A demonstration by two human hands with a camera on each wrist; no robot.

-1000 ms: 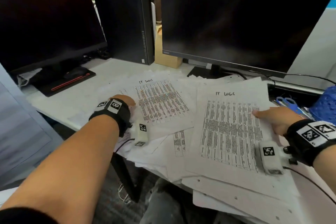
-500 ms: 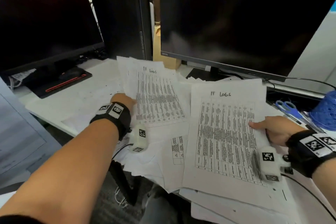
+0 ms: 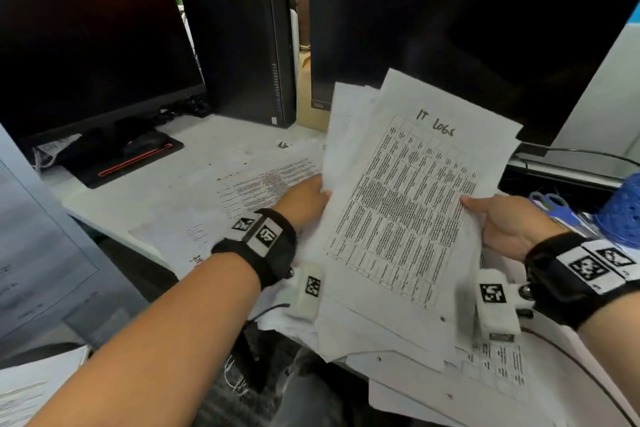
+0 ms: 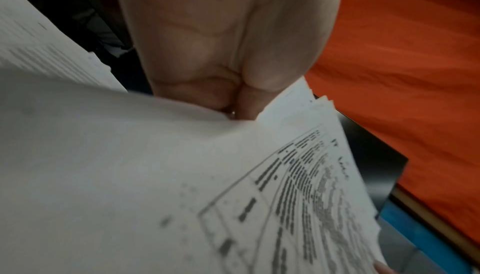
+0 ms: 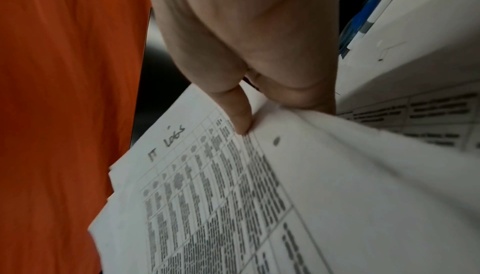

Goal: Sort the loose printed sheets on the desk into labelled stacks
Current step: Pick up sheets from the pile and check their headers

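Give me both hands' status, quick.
Left hand: grips the left edge of the IT Logs sheets.
Right hand: pinches their right edge, thumb on top.

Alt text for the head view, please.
Two hands hold up a bundle of printed sheets headed "IT LOGS": the left hand grips its left edge, the right hand its right. More sheets litter the desk below, in front of two dark monitors.

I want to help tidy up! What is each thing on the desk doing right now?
IT Logs sheets: lifted off the desk, tilted, held at both side edges.
left hand: grips the sheets' left edge.
right hand: pinches the sheets' right edge.
loose papers: lying spread on the desk, overlapping.
left monitor: dark.
right monitor: dark.
scissors: lying flat.
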